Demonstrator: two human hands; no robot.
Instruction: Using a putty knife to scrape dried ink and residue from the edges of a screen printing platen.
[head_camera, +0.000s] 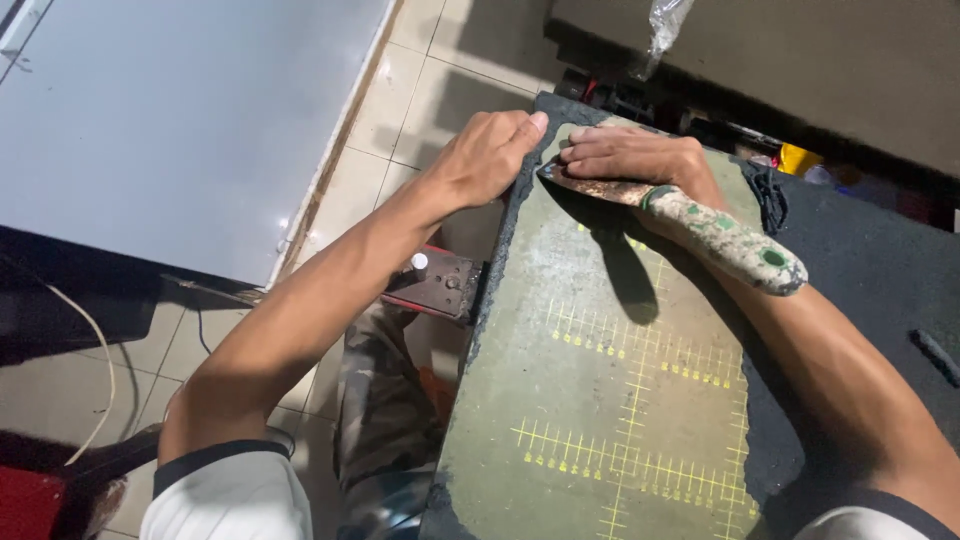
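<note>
At the far corner of the worn green cutting mat (600, 400), a scraper (690, 215) with a paint-flecked handle is gripped in the closed right hand (640, 160), its blade laid flat on the surface. The mat's dark edge is clasped by the curled left hand (490, 155). Most of the mat appears unworked.

There are two hands: one left hand (490, 152) and one right hand (640, 160). I count one green cutting mat (610, 400), one scraper tool (690, 225) with a paint-stained handle, and one small white cap (419, 261).
</note>
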